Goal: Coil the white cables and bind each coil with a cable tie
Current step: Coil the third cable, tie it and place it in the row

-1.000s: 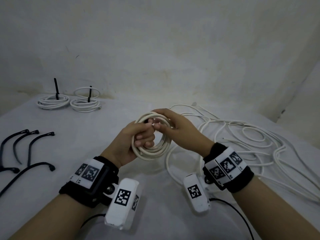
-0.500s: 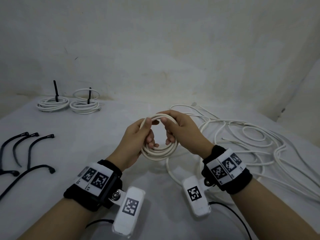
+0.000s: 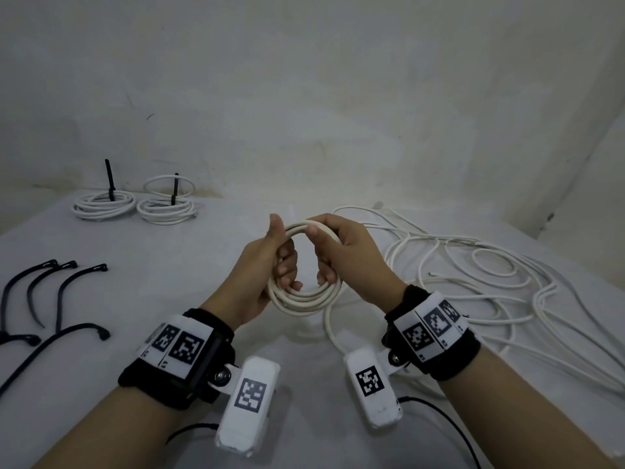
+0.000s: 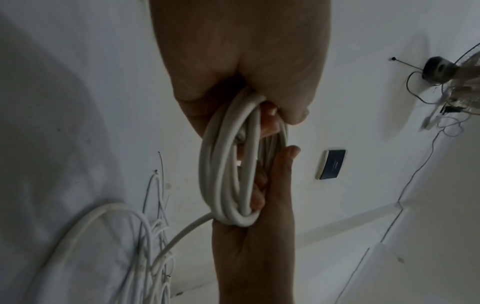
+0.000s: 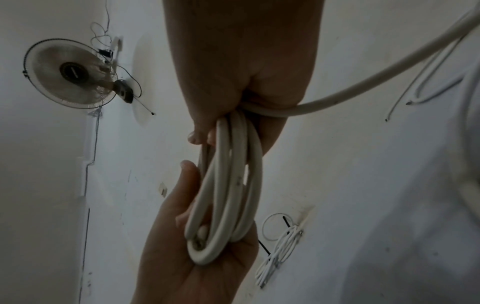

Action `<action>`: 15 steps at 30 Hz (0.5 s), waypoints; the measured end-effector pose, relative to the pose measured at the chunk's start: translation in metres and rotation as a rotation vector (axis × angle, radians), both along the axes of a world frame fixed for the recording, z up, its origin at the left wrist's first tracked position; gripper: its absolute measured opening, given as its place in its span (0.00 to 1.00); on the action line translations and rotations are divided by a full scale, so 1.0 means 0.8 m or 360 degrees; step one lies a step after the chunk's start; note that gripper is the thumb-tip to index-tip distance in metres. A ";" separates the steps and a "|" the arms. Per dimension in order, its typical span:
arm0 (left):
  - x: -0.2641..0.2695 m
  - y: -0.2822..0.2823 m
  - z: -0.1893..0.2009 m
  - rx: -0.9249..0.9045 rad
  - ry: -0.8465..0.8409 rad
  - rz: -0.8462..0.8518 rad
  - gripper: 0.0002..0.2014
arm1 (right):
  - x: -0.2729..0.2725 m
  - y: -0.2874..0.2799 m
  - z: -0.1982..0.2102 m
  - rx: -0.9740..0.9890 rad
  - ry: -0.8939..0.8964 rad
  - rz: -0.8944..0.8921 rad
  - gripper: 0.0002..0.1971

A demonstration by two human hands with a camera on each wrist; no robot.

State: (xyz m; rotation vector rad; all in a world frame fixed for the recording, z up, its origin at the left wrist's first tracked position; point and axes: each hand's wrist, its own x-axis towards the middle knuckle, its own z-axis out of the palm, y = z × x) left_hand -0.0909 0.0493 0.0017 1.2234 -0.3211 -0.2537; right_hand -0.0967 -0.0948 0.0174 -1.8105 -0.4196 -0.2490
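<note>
Both of your hands hold one white coil [image 3: 306, 292] upright above the middle of the surface [image 3: 189, 265]. Your left hand [image 3: 267, 275] has its grip curled round the left side of the coil, fingers passing through the loop and thumb raised at the top. Your right hand [image 3: 345, 262] has its grip curled round the right side, thumb pressing on the top of the loop. In the left wrist view the coil [image 4: 231, 164] shows several turns lying side by side, and from its lower edge a loose tail [image 3: 333, 328] runs off toward the heap of uncoiled white cables [image 3: 490, 275] spread over the right part of the surface.

At the far left lie two finished coils [image 3: 135, 206], side by side, each bound with a black cable tie whose end stands up. On the near left lie spare black cable ties [image 3: 50, 299], curved and apart from one another. The right wrist view shows a wall fan [image 5: 70, 74].
</note>
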 end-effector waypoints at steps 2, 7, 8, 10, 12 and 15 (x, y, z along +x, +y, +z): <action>0.000 0.003 0.004 0.0063 0.0001 0.0000 0.25 | -0.001 -0.003 0.002 -0.0002 0.0018 0.0069 0.09; 0.003 0.008 0.005 0.0204 -0.0027 0.0003 0.26 | -0.002 -0.005 0.000 -0.0044 0.0068 0.0192 0.09; 0.004 0.011 0.005 0.0219 -0.0027 -0.0020 0.26 | 0.000 -0.005 -0.001 -0.0053 0.0073 0.0183 0.09; 0.006 0.016 0.004 0.0217 -0.0028 -0.0068 0.25 | 0.003 -0.003 -0.004 -0.0074 0.0056 0.0156 0.09; 0.010 0.018 0.002 0.0173 -0.0025 -0.0037 0.23 | 0.005 -0.003 -0.006 -0.0119 0.0012 0.0140 0.06; 0.019 0.023 0.002 0.0008 0.0010 0.0092 0.21 | 0.007 -0.023 -0.007 -0.0267 0.0033 0.0118 0.07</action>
